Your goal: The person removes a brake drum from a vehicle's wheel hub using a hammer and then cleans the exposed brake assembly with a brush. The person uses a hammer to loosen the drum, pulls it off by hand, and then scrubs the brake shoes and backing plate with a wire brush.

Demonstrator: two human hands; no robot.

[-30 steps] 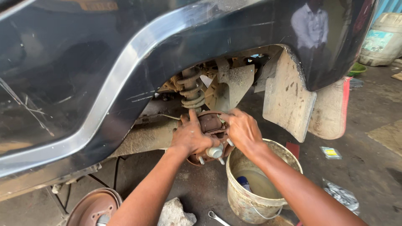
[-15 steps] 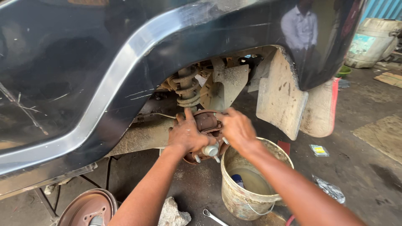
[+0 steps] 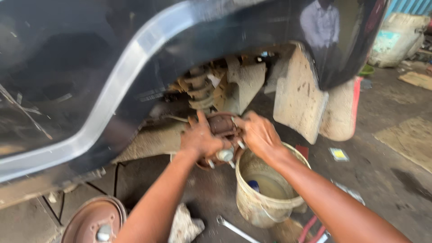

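Both of my hands are on a rusty wheel hub assembly [image 3: 221,126] inside the open wheel arch of a dark car [image 3: 90,67]. My left hand [image 3: 200,137] wraps the hub's left side. My right hand [image 3: 259,133] grips its right side. Wheel studs and a metal centre cap [image 3: 225,155] stick out between my hands. A coil spring [image 3: 198,90] and suspension parts sit above the hub. The frame is somewhat blurred.
A dirty bucket [image 3: 252,207] with liquid stands under my right arm. A brake drum [image 3: 94,220] lies on the floor at lower left, beside a rag [image 3: 184,225] and a spanner [image 3: 234,229]. A mud flap [image 3: 299,96] hangs to the right. A sack [image 3: 398,38] sits far right.
The view has shifted slightly to the left and lower. My hands stay on the hub, with small shifts of the fingers around it.
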